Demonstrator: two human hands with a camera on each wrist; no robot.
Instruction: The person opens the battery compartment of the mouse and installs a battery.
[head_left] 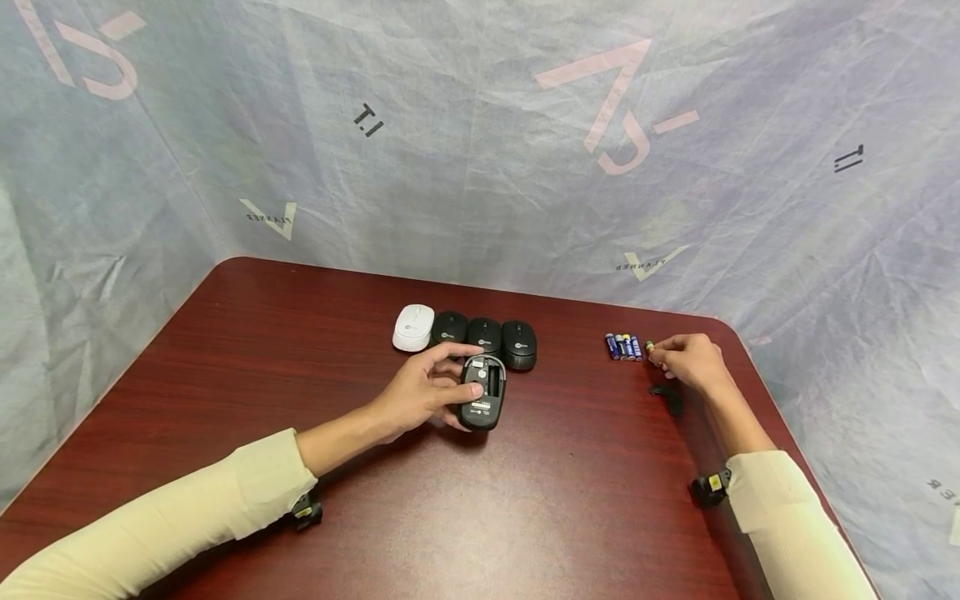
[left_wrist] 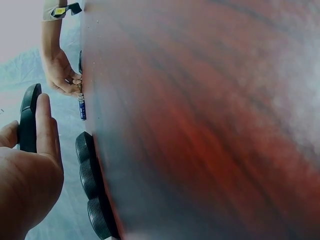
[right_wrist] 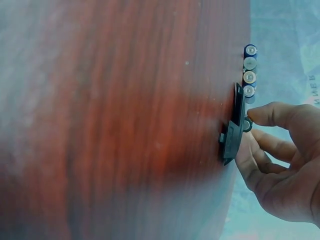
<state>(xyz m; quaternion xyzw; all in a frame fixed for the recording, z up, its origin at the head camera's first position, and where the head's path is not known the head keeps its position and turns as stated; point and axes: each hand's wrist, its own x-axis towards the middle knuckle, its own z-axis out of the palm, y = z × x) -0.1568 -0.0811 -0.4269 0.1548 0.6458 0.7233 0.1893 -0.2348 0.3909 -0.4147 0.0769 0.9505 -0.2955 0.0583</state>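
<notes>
My left hand (head_left: 416, 392) grips a black computer mouse (head_left: 480, 415), its underside turned up toward the head camera and its battery slot uncovered. The thumb lies across the underside. At the right side of the table, my right hand (head_left: 693, 362) pinches a battery (right_wrist: 248, 124) between thumb and fingertips. Just left of it lies a row of several batteries (head_left: 624, 347), mostly blue. A curved black mouse cover (right_wrist: 233, 135) lies on the table close to the right hand, nearer to me than the batteries.
A white mouse (head_left: 413, 327) and three black mice (head_left: 484, 335) stand side by side behind the left hand. All of this is on a dark red wooden table (head_left: 570, 500). A grey printed sheet (head_left: 465, 150) hangs beyond its back edge.
</notes>
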